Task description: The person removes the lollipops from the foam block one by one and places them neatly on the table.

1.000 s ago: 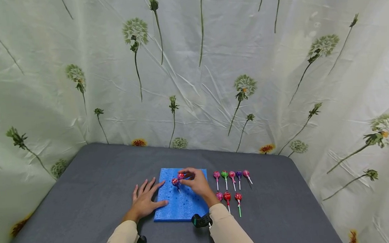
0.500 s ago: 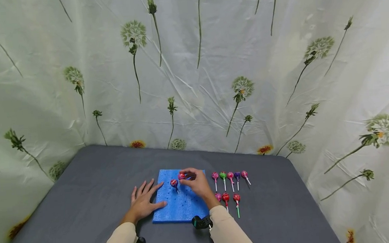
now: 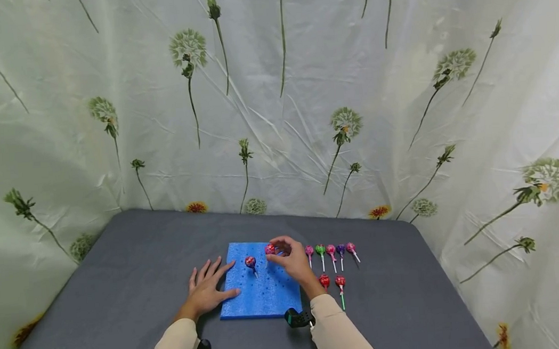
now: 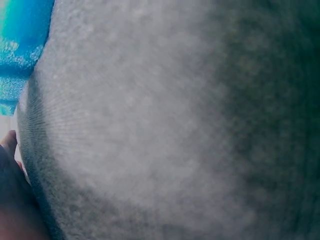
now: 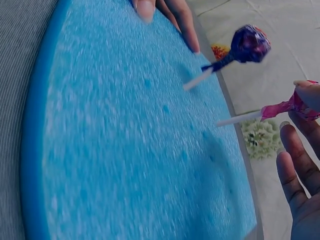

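A blue foam board [image 3: 248, 299] with small holes lies flat on the table. A red-and-purple lollipop [image 3: 250, 261] stands in it, tilted, its white stick sunk in the foam. My right hand [image 3: 291, 259] pinches a pink-and-red lollipop [image 5: 282, 108] by its wrapped head over the board's far right part. Its white stick points toward the foam; I cannot tell whether the tip touches. My left hand [image 3: 207, 291] lies with fingers spread at the board's left edge, thumb and index finger reaching onto it. The left wrist view shows mostly blurred grey cloth and a board corner.
Right of the board lies a row of several wrapped lollipops [image 3: 331, 251]. Nearer, two red lollipops [image 3: 340, 282] lie beside my right forearm. A grey cloth covers the table [image 3: 393, 306], and a floral curtain [image 3: 276, 116] hangs behind it.
My right hand has moved right with the pink-and-red lollipop, away from the standing one. My forearm now covers a pink lollipop in the nearer row. The left hand stays in place.
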The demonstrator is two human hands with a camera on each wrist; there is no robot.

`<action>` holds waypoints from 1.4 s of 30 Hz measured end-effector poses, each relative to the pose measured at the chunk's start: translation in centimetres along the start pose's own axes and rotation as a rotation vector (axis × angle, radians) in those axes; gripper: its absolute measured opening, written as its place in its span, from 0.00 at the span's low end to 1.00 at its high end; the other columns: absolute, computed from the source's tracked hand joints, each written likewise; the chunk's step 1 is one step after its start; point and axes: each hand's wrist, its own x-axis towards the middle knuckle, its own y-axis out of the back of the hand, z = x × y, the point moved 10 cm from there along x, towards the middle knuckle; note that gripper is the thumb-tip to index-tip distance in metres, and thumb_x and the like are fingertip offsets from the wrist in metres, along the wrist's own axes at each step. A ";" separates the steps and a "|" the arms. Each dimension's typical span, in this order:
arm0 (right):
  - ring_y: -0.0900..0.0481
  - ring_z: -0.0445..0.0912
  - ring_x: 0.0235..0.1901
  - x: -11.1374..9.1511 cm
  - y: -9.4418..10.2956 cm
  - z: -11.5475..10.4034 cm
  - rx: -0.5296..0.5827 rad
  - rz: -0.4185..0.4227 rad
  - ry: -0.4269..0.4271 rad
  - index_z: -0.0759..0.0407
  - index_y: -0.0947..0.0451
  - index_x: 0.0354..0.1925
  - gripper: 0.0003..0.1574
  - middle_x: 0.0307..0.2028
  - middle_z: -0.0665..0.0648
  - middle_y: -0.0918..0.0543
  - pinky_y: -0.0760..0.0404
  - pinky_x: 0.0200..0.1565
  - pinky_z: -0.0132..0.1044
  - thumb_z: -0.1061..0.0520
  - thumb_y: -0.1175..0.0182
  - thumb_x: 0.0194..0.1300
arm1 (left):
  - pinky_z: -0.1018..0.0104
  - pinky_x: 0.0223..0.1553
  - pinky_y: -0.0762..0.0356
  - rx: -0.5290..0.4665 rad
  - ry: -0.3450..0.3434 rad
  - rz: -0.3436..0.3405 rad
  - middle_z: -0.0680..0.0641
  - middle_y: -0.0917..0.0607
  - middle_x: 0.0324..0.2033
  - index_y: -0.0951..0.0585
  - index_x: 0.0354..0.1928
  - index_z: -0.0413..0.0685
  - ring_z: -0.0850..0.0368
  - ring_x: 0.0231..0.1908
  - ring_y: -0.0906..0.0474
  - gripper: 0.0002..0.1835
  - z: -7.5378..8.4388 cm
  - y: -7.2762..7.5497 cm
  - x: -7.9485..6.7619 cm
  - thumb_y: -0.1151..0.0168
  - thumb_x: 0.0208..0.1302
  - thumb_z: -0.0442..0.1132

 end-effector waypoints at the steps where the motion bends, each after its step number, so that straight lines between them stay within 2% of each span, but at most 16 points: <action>1: 0.22 0.65 0.44 0.0 0.3 0.2 -0.002 0.007 -0.006 0.73 0.23 0.47 0.17 0.44 0.71 0.18 0.23 0.42 0.36 0.68 0.35 0.59 | 0.33 0.65 0.75 -0.004 -0.007 0.004 0.35 0.44 0.72 0.34 0.71 0.56 0.32 0.71 0.60 0.45 0.1 0.0 0.0 0.33 0.52 0.64; 6: 0.20 0.57 0.43 0.2 1.6 2.6 -0.010 0.030 -0.035 0.69 0.21 0.46 0.16 0.42 0.66 0.17 0.23 0.41 0.31 0.64 0.33 0.60 | 0.33 0.65 0.76 0.000 -0.017 0.021 0.35 0.43 0.72 0.34 0.70 0.56 0.32 0.71 0.60 0.45 0.0 0.1 0.1 0.32 0.51 0.63; 9: 0.19 0.51 0.41 0.1 2.4 4.4 -0.029 0.053 -0.037 0.65 0.19 0.45 0.15 0.40 0.62 0.16 0.23 0.41 0.32 0.60 0.32 0.59 | 0.33 0.65 0.75 0.008 -0.013 0.017 0.35 0.44 0.72 0.34 0.71 0.56 0.32 0.71 0.60 0.45 -0.1 -0.1 0.1 0.33 0.51 0.64; 17: 0.22 0.47 0.39 -1.2 4.2 6.3 -0.048 0.073 -0.104 0.60 0.17 0.45 0.19 0.39 0.56 0.17 0.22 0.41 0.35 0.50 0.31 0.59 | 0.33 0.65 0.75 -0.005 -0.012 0.009 0.35 0.44 0.72 0.34 0.70 0.56 0.32 0.72 0.60 0.45 -0.1 -0.1 0.0 0.32 0.52 0.62; 27: 0.21 0.44 0.39 -2.3 6.3 6.8 -0.011 0.143 -0.095 0.60 0.17 0.45 0.17 0.38 0.56 0.16 0.22 0.41 0.32 0.53 0.32 0.60 | 0.33 0.65 0.74 -0.014 -0.003 0.006 0.35 0.43 0.72 0.34 0.70 0.56 0.32 0.71 0.59 0.46 -0.2 -0.2 0.1 0.33 0.51 0.64; 34: 0.20 0.41 0.39 -2.9 7.6 7.6 0.040 0.161 -0.114 0.65 0.17 0.44 0.16 0.39 0.58 0.15 0.22 0.42 0.32 0.57 0.32 0.60 | 0.34 0.65 0.76 -0.017 0.016 -0.020 0.36 0.44 0.72 0.35 0.71 0.57 0.33 0.72 0.60 0.47 -0.4 -0.5 0.2 0.34 0.51 0.66; 42: 0.22 0.41 0.38 -3.4 9.2 7.8 0.006 0.184 -0.089 0.69 0.18 0.46 0.16 0.41 0.60 0.16 0.21 0.40 0.32 0.59 0.35 0.62 | 0.33 0.65 0.75 -0.003 0.020 -0.008 0.36 0.43 0.72 0.34 0.70 0.57 0.32 0.71 0.60 0.47 -0.6 -0.5 0.3 0.33 0.50 0.66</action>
